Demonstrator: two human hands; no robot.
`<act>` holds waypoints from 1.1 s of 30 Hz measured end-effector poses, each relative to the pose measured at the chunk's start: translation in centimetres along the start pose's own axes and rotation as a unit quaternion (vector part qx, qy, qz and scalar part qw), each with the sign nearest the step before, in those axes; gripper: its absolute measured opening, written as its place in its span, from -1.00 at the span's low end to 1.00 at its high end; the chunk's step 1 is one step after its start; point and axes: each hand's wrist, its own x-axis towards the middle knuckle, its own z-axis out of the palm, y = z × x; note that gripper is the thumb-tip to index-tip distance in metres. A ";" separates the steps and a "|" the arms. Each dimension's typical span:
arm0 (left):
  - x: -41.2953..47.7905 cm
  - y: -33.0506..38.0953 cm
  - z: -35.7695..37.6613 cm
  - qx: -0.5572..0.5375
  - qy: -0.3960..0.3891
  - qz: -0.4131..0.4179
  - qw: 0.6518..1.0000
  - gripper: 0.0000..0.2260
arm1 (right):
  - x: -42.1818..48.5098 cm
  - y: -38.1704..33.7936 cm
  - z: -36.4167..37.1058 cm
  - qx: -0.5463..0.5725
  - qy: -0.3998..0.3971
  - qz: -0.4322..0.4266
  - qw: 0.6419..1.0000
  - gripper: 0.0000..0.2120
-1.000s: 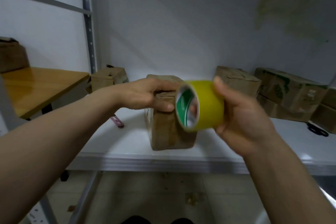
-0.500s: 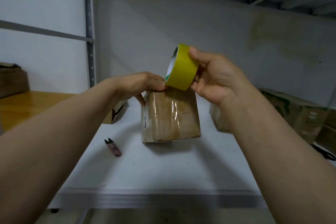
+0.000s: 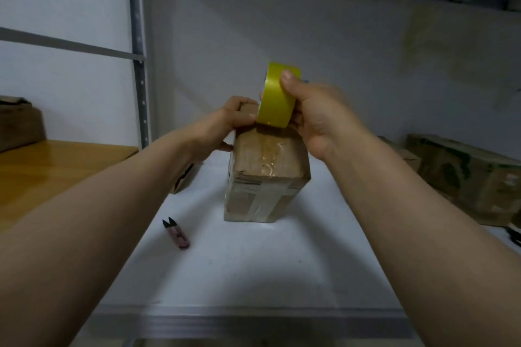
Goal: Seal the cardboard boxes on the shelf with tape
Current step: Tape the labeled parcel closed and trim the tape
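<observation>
A small brown cardboard box (image 3: 265,177) stands in the middle of the white shelf (image 3: 253,262), with clear shiny tape across its top and front. My right hand (image 3: 315,118) grips a yellow roll of tape (image 3: 277,96) held on edge at the far end of the box's top. My left hand (image 3: 225,124) grips the box's far left top corner, fingers curled over the edge beside the roll.
Small pink snips (image 3: 176,234) lie on the shelf left of the box. More cardboard boxes (image 3: 462,172) sit at the right, and another (image 3: 183,177) behind my left arm. A metal upright (image 3: 139,51) and a wooden table (image 3: 50,160) stand left.
The roll has travelled from the box's near side to its far top edge, laying tape. My view came closer and rose; my left hand stays on the box's top.
</observation>
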 end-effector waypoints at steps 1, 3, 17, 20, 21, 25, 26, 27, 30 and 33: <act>-0.1 -0.5 -0.6 -0.028 -0.029 -0.003 0.999 -0.30 | 0.2 0.1 0.2 -0.011 -0.002 -0.005 1.000 -0.72; -0.3 -1.4 -1.5 -0.037 -0.092 0.003 0.995 0.07 | 0.6 0.2 0.3 -0.016 -0.005 -0.011 1.000 -0.72; -0.7 -1.8 1.7 0.256 0.027 0.066 0.964 0.32 | 1.6 0.2 0.8 -0.049 0.008 -0.015 0.999 -0.76; -0.5 -1.5 1.8 0.273 0.035 0.050 0.960 0.28 | 1.0 -1.0 0.8 -0.108 0.046 -0.019 0.993 -0.66; -0.4 -1.3 1.6 0.280 0.039 0.035 0.959 0.28 | 0.7 -1.4 0.8 -0.124 0.054 -0.019 0.991 -0.64; -0.2 -0.8 1.0 0.301 0.030 0.012 0.953 0.27 | -1.1 -1.7 0.2 -0.166 0.061 -0.012 0.984 -0.56; -0.2 -0.7 1.0 0.307 0.027 0.011 0.951 0.27 | -1.7 -1.7 -0.1 -0.169 0.058 -0.010 0.984 -0.59; -0.2 -0.6 0.9 0.308 0.028 0.008 0.951 0.26 | -2.5 -1.7 -0.4 -0.161 0.047 -0.004 0.986 -0.66; 0.0 -0.3 0.8 0.315 0.030 0.003 0.949 0.23 | -5.2 -0.8 -1.6 -0.144 0.017 0.017 0.989 -0.73; 0.1 0.3 1.0 0.344 0.015 0.003 0.939 0.23 | -7.0 1.0 -2.4 -0.146 0.024 0.026 0.989 -0.65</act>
